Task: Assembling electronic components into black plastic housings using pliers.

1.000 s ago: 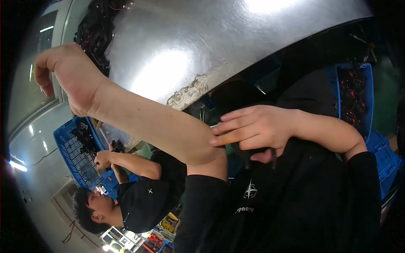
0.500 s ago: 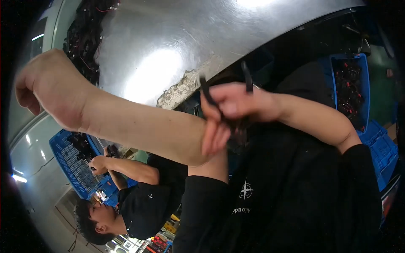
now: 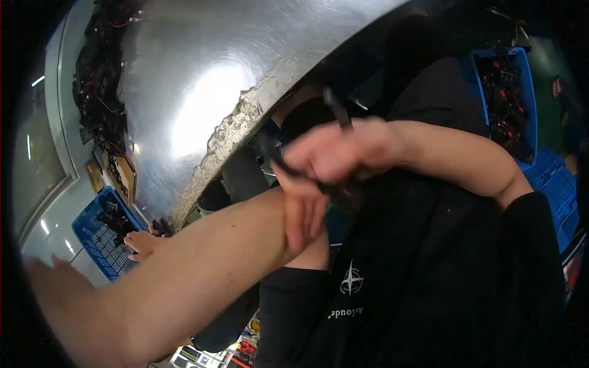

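My left arm reaches across to the far left, where my left hand [image 3: 58, 285] is smeared by motion at the dark rim. Its fingers do not show clearly. Closed around a black two-pronged tool [image 3: 337, 109], my right hand [image 3: 334, 153] is at my left elbow, with fingers pressed on the skin there. One prong sticks up beyond the knuckles; another dark part points left. Blur hides the tool's exact kind.
A metal table [image 3: 178, 49] with a chipped edge lies ahead, with black wired parts [image 3: 101, 80] heaped along its left. Another person's hand [image 3: 144, 242] is by a blue crate [image 3: 86, 224]. At the right stand a blue bin [image 3: 529, 92] of dark parts and blue crates [image 3: 555, 190].
My left arm has swung down, its hand dropping along the left rim. My right hand has shifted slightly left with the tool. The view has turned, and my arm now covers most of the other person.
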### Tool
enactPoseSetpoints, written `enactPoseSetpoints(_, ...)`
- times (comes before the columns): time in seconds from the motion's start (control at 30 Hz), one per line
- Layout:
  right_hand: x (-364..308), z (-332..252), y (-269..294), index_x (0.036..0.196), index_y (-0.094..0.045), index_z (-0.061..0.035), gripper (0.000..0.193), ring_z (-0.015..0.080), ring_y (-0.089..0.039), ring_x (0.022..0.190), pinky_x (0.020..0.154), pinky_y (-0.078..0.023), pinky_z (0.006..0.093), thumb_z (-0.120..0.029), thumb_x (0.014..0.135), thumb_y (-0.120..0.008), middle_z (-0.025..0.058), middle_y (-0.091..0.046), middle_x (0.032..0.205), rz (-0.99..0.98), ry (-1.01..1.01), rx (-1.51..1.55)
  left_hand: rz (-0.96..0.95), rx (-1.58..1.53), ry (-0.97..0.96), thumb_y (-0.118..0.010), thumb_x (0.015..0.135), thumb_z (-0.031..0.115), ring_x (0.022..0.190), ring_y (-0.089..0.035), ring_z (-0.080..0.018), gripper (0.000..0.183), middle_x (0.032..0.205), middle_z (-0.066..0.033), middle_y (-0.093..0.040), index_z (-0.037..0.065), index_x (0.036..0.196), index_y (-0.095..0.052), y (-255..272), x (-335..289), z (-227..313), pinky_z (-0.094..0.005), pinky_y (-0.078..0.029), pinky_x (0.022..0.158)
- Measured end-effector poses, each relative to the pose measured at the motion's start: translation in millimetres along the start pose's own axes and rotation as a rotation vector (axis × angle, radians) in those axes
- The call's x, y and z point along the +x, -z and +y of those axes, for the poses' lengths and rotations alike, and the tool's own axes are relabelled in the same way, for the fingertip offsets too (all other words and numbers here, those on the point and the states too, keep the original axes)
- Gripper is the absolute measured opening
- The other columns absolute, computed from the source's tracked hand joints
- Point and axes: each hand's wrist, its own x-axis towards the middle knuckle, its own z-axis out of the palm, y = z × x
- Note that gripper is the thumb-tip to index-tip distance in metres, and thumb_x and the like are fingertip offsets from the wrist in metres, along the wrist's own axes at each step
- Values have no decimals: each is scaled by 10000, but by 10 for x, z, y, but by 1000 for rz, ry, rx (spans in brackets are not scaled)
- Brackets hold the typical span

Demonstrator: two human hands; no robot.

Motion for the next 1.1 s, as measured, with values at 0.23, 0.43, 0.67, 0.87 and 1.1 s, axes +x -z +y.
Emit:
enactPoseSetpoints(0.23, -88, -112, 78, 1147, -662, 25, 482, 349, -362, 1572, 1301, -302, 438, -408, 1044, -475, 309, -399, 1647, 85, 515, -85, -596, -2230, -176, -553, 961, 569, 1045, -498, -290, 661, 1116, -130, -460, -14, 1250, -431, -1850, 2149, -3959, -482, -404, 898)
enactPoseSetpoints(0.43, -352, -80, -176, 939, -563, -59, 283, 431, -229, 1624, 1281, -254, 548, -310, 947, -694, 364, -237, 1707, -12, 138, -618, -611, -2209, -172, -551, 952, 568, 1065, -505, -293, 643, 1125, -137, -473, -7, 1214, -431, -2172, 2225, -4020, -481, -403, 903)
enactPoseSetpoints(0.67, -423, 82, -251, 893, -604, 20, 252, 469, -364, 1559, 1249, -328, 582, -197, 817, -707, 325, -380, 1660, -214, 321, -1278, -641, -2302, -175, -556, 939, 572, 1083, -517, -291, 641, 1147, -140, -498, 1, 1208, -441, -2156, 2150, -3916, -483, -407, 895)
enactPoseSetpoints(0.87, -603, -35, -323, 904, -659, -10, 277, 387, -690, 1191, 1138, -476, 535, -257, 791, -713, 159, -721, 1086, -231, 257, -1442, -570, -2350, -141, -564, 930, 566, 1083, -523, -288, 631, 1155, -131, -517, 10, 1207, -454, -2227, 2119, -3910, -483, -411, 889)
enactPoseSetpoints(1.1, -618, -89, -236, 914, -660, -38, 258, 323, -724, 886, 893, -579, 451, -253, 780, -711, 101, -689, 906, -70, 287, -1368, -538, -2710, -81, -628, 860, 582, 1028, -574, -291, 633, 1078, -122, -578, 64, 1197, -490, -2197, 2180, -3979, -488, -441, 833)
